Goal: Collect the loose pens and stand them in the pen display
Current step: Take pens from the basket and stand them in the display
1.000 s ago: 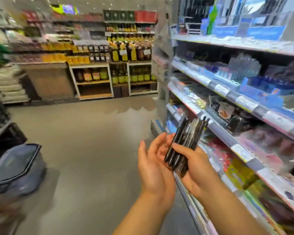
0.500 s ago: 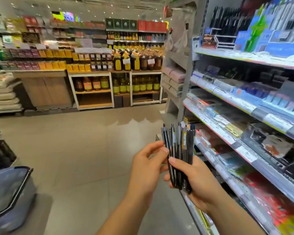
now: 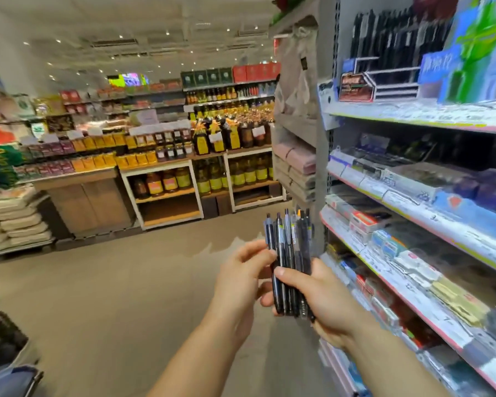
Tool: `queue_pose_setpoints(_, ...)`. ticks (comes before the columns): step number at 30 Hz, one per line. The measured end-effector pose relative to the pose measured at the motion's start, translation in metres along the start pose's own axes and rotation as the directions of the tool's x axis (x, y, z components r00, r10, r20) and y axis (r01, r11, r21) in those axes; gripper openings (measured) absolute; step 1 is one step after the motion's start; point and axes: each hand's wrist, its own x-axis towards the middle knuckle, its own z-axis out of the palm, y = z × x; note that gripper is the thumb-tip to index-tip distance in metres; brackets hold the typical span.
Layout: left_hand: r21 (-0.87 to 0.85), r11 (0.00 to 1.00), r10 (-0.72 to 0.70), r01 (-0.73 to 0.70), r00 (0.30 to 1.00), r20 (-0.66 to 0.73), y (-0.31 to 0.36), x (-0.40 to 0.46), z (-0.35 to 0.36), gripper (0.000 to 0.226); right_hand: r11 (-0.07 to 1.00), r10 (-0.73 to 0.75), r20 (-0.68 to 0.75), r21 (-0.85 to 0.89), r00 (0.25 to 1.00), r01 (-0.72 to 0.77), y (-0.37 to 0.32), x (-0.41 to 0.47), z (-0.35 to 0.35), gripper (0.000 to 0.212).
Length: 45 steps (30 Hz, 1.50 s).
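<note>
With the right hand [image 3: 321,296] clamped around the upright pens [image 3: 291,265] and the left hand [image 3: 241,279] seemingly pinching one, a loose pen could slip before reaching the pen display [image 3: 390,61].

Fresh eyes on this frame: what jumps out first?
The pens, a dark upright bundle at centre, gripped by the right hand with the left hand pinching one at the bundle's left edge. Upper right, the pen display on the top shelf.
</note>
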Motion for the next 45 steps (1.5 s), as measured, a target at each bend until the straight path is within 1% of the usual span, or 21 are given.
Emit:
queue_pose_setpoints(3,0.036,0.996,0.078,-0.079,0.997,0.017,0.026,0.053,0.026,0.017,0.996,-0.067,0.009,-0.056,0.998,0.068,-0.034,0.057,-0.023,0.018)
queue_pose_setpoints(5,0.030,0.993,0.111,-0.112,0.993,0.040,0.041,0.085,0.041,0.015,0.989,-0.099,0.015,-0.113,0.995,0.100,-0.055,0.087,-0.037,0.013)
queue_pose_setpoints(8,0.021,0.991,0.131,-0.135,0.982,0.138,0.060,0.133,0.062,0.013,0.972,-0.161,0.023,-0.171,0.987,0.163,-0.084,0.127,-0.060,0.013)
queue_pose_setpoints(12,0.036,0.986,0.146,-0.160,0.956,0.254,0.074,0.201,0.092,0.016,0.954,-0.229,-0.041,-0.207,0.973,0.216,-0.111,0.174,-0.090,0.015)
queue_pose_setpoints(15,0.005,0.972,0.215,-0.234,0.901,0.377,0.080,0.258,0.115,0.013,0.923,-0.305,-0.102,-0.275,0.947,0.267,-0.127,0.209,-0.113,0.014)
queue_pose_setpoints(17,-0.019,0.954,0.280,-0.298,0.873,0.399,0.080,0.290,0.128,0.012,0.908,-0.327,-0.157,-0.324,0.932,0.264,-0.138,0.226,-0.125,0.013)
queue_pose_setpoints(18,-0.051,0.951,0.299,-0.306,0.858,0.417,0.080,0.308,0.135,0.012,0.896,-0.348,-0.186,-0.353,0.919,0.268,-0.143,0.237,-0.131,0.013)
queue_pose_setpoints(20,-0.119,0.954,0.297,-0.274,0.826,0.479,0.083,0.342,0.149,0.013,0.873,-0.391,-0.232,-0.399,0.891,0.280,-0.156,0.258,-0.139,0.015)
queue_pose_setpoints(22,-0.139,0.959,0.282,-0.248,0.780,0.559,0.093,0.374,0.165,0.010,0.848,-0.435,-0.275,-0.446,0.857,0.287,-0.172,0.279,-0.143,0.016)
queue_pose_setpoints(23,-0.149,0.957,0.287,-0.247,0.755,0.589,0.099,0.388,0.173,0.007,0.831,-0.452,-0.292,-0.480,0.842,0.280,-0.182,0.288,-0.146,0.016)
queue_pose_setpoints(25,-0.187,0.947,0.320,-0.262,0.703,0.635,0.114,0.412,0.191,0.012,0.803,-0.483,-0.323,-0.534,0.813,0.265,-0.201,0.302,-0.152,0.014)
queue_pose_setpoints(27,-0.242,0.928,0.371,-0.283,0.635,0.678,0.131,0.429,0.209,0.009,0.783,-0.527,-0.378,-0.565,0.761,0.261,-0.221,0.312,-0.157,0.014)
queue_pose_setpoints(29,-0.281,0.913,0.407,-0.296,0.598,0.690,0.147,0.441,0.227,0.007,0.734,-0.574,-0.405,-0.639,0.712,0.229,-0.241,0.316,-0.159,0.011)
queue_pose_setpoints(33,-0.314,0.871,0.486,-0.378,0.574,0.659,0.174,0.458,0.268,0.028,0.578,-0.641,-0.405,-0.814,0.651,0.063,-0.289,0.316,-0.165,0.008)
queue_pose_setpoints(36,-0.379,0.854,0.520,-0.357,0.565,0.640,0.193,0.467,0.294,0.055,0.545,-0.620,-0.440,-0.837,0.649,-0.047,-0.322,0.308,-0.174,0.008)
queue_pose_setpoints(37,-0.394,0.840,0.543,-0.373,0.559,0.627,0.198,0.471,0.301,0.067,0.546,-0.611,-0.448,-0.836,0.653,-0.063,-0.332,0.305,-0.178,0.008)
queue_pose_setpoints(38,-0.394,0.812,0.581,-0.430,0.548,0.601,0.203,0.475,0.307,0.075,0.542,-0.611,-0.449,-0.838,0.652,-0.069,-0.341,0.303,-0.181,0.006)
queue_pose_setpoints(39,-0.374,0.767,0.634,-0.521,0.525,0.568,0.207,0.479,0.312,0.079,0.535,-0.624,-0.447,-0.842,0.641,-0.066,-0.349,0.302,-0.184,0.003)
queue_pose_setpoints(41,-0.285,0.639,0.730,-0.714,0.448,0.516,0.213,0.484,0.318,0.080,0.534,-0.671,-0.441,-0.845,0.596,-0.024,-0.360,0.302,-0.194,0.004)
queue_pose_setpoints(42,-0.235,0.574,0.762,-0.784,0.407,0.504,0.216,0.487,0.320,0.079,0.549,-0.690,-0.446,-0.836,0.571,0.010,-0.364,0.303,-0.200,0.005)
queue_pose_setpoints(45,-0.143,0.407,0.824,-0.902,0.296,0.483,0.222,0.493,0.327,0.072,0.618,-0.706,-0.489,-0.779,0.512,0.108,-0.365,0.308,-0.218,0.006)
